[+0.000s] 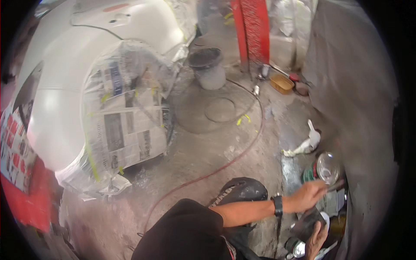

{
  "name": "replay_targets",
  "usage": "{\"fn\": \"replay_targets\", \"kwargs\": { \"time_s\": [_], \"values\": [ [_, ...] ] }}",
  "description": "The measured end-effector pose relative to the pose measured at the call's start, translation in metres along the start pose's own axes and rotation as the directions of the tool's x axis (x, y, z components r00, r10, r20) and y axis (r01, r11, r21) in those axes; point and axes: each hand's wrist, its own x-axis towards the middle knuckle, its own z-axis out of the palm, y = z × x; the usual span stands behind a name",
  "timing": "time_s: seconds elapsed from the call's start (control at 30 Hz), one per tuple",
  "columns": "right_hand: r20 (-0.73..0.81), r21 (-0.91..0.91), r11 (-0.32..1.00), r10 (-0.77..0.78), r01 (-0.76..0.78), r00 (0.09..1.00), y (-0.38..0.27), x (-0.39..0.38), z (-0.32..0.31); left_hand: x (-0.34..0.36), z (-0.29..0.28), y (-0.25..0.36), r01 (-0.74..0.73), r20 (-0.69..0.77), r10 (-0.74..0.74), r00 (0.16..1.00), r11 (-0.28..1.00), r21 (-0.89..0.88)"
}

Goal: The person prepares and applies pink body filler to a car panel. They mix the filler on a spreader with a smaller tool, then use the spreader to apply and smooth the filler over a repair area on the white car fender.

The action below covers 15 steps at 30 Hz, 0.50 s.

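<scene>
Stick: thin, in the left hand (308, 196), fingers closed round it, near the tin (323, 170).
Jar: dark, gripped by the right hand (316, 239), nearer, below.

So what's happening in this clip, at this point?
A person crouches on a dusty workshop floor by a white car masked with newspaper. The hand with the wristwatch reaches toward a green tin with a clear lid by the wall. The other hand grips a dark container among more tins. Which hand is which is unclear.
</scene>
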Motion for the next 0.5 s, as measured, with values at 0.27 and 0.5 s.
{"fn": "replay_targets", "kwargs": {
  "time_s": [0.27, 0.5],
  "values": [
    [-0.491, 0.72, 0.694, 0.519, -0.01, 0.7, 0.073, 0.021, -0.031, -0.027, 0.014, 0.044, 0.266, 0.165, -0.225, 0.96, 0.915, -0.304],
    [0.007, 0.981, 0.151, 0.594, -0.12, 0.805, 0.027, -0.014, -0.032, -0.064, 0.074, 0.087, -0.202, 0.526, 0.304, 0.794, 0.949, -0.243]
  ]
}}
